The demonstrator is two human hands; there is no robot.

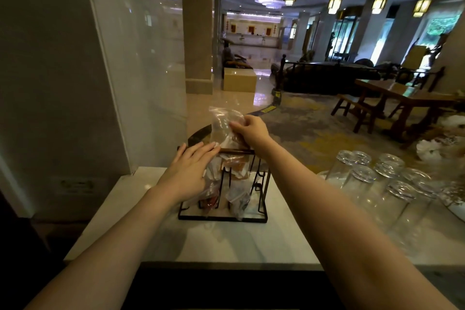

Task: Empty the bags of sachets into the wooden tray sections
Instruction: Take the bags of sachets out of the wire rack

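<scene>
Clear sachet bag [222, 122], pinched at its upturned end by right hand [247, 131], upended over tray [236, 151] on black rack [261, 192]; left hand [187, 173] flat, unclenched, steadying; sachets [235, 167] partly landed, emptying apparently unfinished.

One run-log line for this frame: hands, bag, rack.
right hand: pinching clear bag above rack | left hand: flat against rack's left side | black wire rack: on white counter, sachets inside | upturned glasses: right
</scene>
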